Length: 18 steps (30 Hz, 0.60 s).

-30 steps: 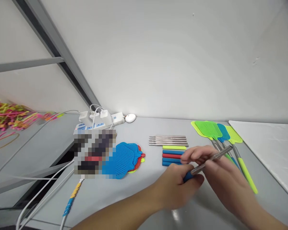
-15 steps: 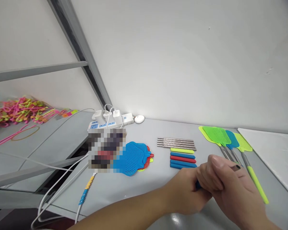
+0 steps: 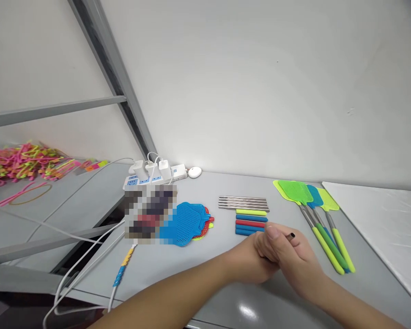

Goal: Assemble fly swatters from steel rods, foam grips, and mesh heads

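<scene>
My right hand is closed round a thin metal tube, whose open end pokes out past the thumb. Pressed against it, my left hand is wrapped round a blue handle grip, hidden now by the fingers; a bit of blue showed between the hands earlier. Just beyond the hands lie loose handle grips in yellow, blue and red. Behind those is a row of several metal tubes. Left of them, blue fly swatter heads overlap red and yellow ones.
Several whole fly swatters lie fanned on the right, beside a white sheet. A power strip with chargers and a white round object stand by the wall. Cables cross the left, near a metal frame and colourful bands.
The view has shifted, and both hands appear farther left, still clasped together. The blue between them is now hidden. The handles of the whole swatters on the right have come into fuller view.
</scene>
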### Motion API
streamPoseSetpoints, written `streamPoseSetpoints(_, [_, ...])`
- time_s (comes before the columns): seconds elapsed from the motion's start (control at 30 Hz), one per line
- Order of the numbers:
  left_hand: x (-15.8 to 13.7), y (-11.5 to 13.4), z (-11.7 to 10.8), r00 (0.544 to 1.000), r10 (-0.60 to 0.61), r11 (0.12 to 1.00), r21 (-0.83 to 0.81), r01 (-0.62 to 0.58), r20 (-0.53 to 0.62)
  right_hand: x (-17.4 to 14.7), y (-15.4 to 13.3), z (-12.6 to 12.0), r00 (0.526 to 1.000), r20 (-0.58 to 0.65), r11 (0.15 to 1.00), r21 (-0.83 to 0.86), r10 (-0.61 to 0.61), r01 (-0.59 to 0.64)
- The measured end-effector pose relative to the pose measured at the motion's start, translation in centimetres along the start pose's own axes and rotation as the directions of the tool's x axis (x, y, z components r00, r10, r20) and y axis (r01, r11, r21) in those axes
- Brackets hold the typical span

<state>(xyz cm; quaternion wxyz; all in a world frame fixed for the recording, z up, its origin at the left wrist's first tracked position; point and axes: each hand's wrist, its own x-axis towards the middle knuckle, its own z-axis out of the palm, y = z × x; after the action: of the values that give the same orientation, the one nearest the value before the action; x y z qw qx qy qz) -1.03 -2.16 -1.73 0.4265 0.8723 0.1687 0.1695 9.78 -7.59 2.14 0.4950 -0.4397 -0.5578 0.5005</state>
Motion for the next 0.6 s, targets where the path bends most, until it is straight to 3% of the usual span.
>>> streamPoseSetpoints(0.4, [0.2,-0.1,-0.6,0.991,0.133,0.990,-0.044,-0.131,0.036,0.1,0.4,0.0,0.995,0.068,0.996,-0.056,0.071,-0.067])
streamPoseSetpoints(0.6, [0.1,0.3,-1.0,0.989,0.004,0.996,-0.091,0.009,0.147,-0.3,1.2,-0.5,0.994,0.100,0.999,-0.029,0.043,-0.040])
